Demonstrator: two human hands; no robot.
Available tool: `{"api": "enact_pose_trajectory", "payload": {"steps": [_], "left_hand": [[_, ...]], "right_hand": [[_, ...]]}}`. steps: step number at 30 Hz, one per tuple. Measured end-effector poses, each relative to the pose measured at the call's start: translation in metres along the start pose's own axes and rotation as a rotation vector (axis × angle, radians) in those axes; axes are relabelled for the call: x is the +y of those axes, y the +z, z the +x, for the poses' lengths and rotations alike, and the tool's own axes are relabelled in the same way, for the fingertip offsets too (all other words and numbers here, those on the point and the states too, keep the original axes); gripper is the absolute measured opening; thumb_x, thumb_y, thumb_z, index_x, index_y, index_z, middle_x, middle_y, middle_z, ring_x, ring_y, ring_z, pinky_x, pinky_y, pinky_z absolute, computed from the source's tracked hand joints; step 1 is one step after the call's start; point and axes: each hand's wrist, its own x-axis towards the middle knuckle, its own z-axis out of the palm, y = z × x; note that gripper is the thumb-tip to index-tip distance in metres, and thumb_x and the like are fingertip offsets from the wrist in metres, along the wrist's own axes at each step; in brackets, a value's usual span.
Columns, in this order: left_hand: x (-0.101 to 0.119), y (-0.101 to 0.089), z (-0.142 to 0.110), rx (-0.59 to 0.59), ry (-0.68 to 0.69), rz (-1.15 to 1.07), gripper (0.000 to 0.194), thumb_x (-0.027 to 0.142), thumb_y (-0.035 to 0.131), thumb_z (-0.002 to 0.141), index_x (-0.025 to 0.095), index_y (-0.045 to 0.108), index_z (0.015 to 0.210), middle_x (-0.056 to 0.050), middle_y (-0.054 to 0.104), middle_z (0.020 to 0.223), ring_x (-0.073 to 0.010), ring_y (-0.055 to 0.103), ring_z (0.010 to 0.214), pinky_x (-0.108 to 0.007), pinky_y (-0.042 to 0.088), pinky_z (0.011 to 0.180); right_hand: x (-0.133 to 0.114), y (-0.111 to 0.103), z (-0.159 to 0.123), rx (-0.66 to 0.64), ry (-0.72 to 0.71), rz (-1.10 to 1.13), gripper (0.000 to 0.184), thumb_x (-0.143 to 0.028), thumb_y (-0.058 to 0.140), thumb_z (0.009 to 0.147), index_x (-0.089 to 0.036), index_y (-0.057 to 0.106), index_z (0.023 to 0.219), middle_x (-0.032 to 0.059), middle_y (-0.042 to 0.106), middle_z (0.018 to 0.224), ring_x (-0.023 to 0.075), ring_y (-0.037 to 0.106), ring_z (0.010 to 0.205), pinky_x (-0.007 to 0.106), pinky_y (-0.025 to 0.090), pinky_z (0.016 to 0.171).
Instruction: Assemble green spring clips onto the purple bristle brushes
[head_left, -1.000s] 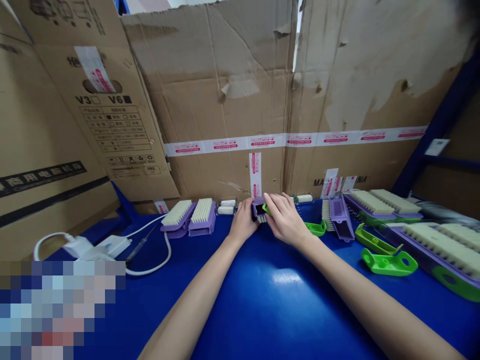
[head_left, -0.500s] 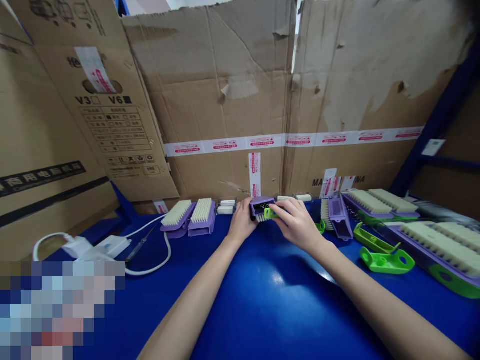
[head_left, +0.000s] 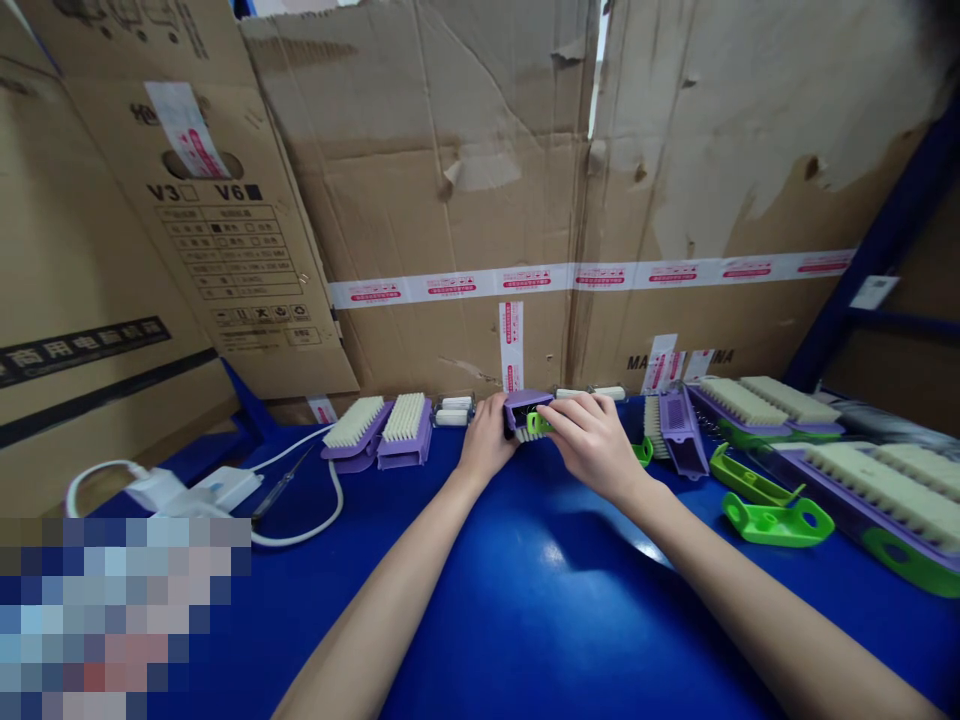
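Left hand (head_left: 488, 437): fingers gripping purple brush housing (head_left: 528, 406). Right hand (head_left: 598, 443): fingers pinching green piece (head_left: 535, 423), seating unclear; angled entry could jam it.

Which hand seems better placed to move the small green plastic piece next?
Probably the right hand: its fingers hold the green piece at the open end of the purple plastic casing, while the left hand grips the casing's side.
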Motion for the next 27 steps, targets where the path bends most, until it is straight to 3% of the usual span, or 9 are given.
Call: {"api": "enact_pose_trajectory", "payload": {"steps": [7, 18, 27], "left_hand": [[-0.0003, -0.0005, 0.0001, -0.009, 0.026, 0.009, 0.053, 0.010, 0.062, 0.067, 0.021, 0.039, 0.113, -0.008, 0.054, 0.112, -0.0236, 0.050, 0.108, -0.038, 0.043, 0.092], [-0.0006, 0.0003, 0.0000, -0.012, 0.056, 0.046, 0.052, 0.013, 0.060, 0.070, 0.019, 0.038, 0.116, -0.010, 0.052, 0.116, -0.0246, 0.048, 0.112, -0.039, 0.042, 0.093], [-0.0028, 0.0015, 0.0003, 0.023, 0.076, 0.018, 0.051, 0.011, 0.061, 0.068, 0.019, 0.040, 0.114, -0.009, 0.054, 0.113, -0.0240, 0.050, 0.107, -0.039, 0.044, 0.091]], "right_hand": [[-0.0009, -0.0002, 0.0031, 0.001, -0.043, -0.022, 0.030, -0.008, 0.044, 0.086, -0.021, 0.060, 0.108, 0.0051, 0.067, 0.103, 0.0199, 0.052, 0.095, 0.039, 0.031, 0.087], [0.0039, 0.0002, 0.0031, -0.071, -0.089, -0.043, 0.030, -0.009, 0.044, 0.086, -0.022, 0.060, 0.108, 0.0047, 0.067, 0.102, 0.0198, 0.052, 0.095, 0.041, 0.028, 0.089], [0.0035, 0.0034, 0.0087, -0.045, -0.134, -0.104, 0.027, -0.010, 0.044, 0.088, -0.019, 0.060, 0.108, 0.0057, 0.067, 0.100, 0.0198, 0.052, 0.095, 0.042, 0.028, 0.093]]}}
